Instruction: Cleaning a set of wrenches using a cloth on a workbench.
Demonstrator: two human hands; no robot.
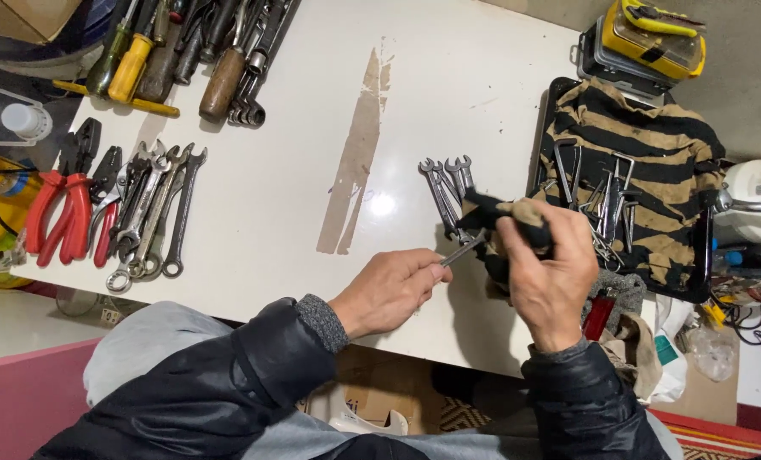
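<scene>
Small wrench [463, 251] held over the near edge of the white table [295, 111], between your two hands.

Your left hand [390, 290] pinches its lower end between thumb and fingers; your right hand [551, 273] is closed around a dark rag [491, 213] pressed on its upper end. Just beyond lie three small wrenches [445, 183]. To the right, a striped cloth [644, 145] carries hex keys [602, 200]; far left, a spanner row [155, 209] beside red-handled pliers [61, 213].

A small metal spanner [463, 250] was pinched at its lower end, slanting up to the right above the white table. Its upper end was covered by a dark, dirty rag [504, 217] bunched around it, near three spanners lying flat.
</scene>
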